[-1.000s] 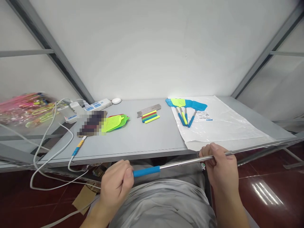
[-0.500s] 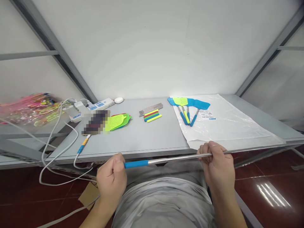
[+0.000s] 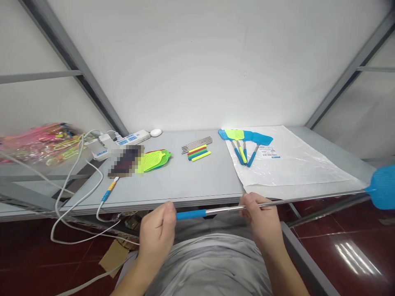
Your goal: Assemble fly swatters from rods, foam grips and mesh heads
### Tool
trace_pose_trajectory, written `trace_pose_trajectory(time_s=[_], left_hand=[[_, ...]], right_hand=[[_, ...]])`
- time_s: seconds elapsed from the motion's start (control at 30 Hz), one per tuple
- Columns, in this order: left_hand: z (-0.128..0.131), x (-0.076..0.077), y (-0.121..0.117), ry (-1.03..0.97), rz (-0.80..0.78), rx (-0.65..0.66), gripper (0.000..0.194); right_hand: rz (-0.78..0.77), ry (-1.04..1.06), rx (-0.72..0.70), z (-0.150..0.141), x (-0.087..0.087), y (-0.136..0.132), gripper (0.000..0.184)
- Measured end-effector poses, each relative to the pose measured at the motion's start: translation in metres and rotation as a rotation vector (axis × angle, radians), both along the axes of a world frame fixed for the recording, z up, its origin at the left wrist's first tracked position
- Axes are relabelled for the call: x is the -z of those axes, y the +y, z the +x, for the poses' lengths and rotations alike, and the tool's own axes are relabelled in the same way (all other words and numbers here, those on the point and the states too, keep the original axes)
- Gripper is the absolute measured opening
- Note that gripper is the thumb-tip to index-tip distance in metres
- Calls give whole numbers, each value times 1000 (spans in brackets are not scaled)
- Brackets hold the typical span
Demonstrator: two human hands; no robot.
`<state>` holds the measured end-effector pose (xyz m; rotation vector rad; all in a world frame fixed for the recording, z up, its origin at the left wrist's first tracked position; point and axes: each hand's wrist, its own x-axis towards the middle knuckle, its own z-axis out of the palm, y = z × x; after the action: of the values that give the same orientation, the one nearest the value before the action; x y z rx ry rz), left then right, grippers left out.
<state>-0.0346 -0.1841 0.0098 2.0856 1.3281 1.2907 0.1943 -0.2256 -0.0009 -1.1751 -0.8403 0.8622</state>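
Note:
A telescopic fly swatter [image 3: 226,209] with a blue grip stretches level in front of my lap, its rod extended. My left hand [image 3: 159,230] is closed round the blue grip at one end. Along the metal rod, my right hand [image 3: 261,218] pinches it between thumb and fingers. The swatter's blue head [image 3: 384,187] shows at the right edge, partly cut off. On the table, swatters [image 3: 243,146] with blue and yellow-green heads lie fanned on a white plastic bag [image 3: 296,164].
Metal rods [image 3: 197,144] and coloured grips [image 3: 199,153] lie mid-table. Left of them are loose swatter heads [image 3: 156,159], a blurred phone-like object [image 3: 126,161], a power strip [image 3: 132,138] and a white cable [image 3: 58,213]. A bag of colourful items [image 3: 40,144] sits far left.
Both hands and the swatter have shifted; the left hand moved right and the right hand moved left along the rod. The blue head has come into view at the right.

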Motion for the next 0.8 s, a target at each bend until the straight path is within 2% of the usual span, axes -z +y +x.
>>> trace_pose_trajectory(time_s=[0.2, 0.33, 0.53, 0.6, 0.73, 0.8], left_hand=[[-21, 0, 9, -114, -86, -267, 37], [-25, 0, 15, -123, -157, -348, 37], [-20, -2, 14, -150, -120, -437, 34], [-13, -3, 10, -160, -126, -384, 36], [5, -4, 0, -144, -110, -214, 39], [8, -6, -3, -110, -82, -181, 40]], right_hand=[[243, 285, 304, 54, -24, -4, 51], [278, 277, 427, 73, -32, -6, 49], [243, 325, 385, 49, -27, 3, 49], [210, 297, 333, 35, -23, 4, 49], [121, 264, 144, 9, -9, 4, 51], [109, 260, 98, 3, -3, 4, 50]])
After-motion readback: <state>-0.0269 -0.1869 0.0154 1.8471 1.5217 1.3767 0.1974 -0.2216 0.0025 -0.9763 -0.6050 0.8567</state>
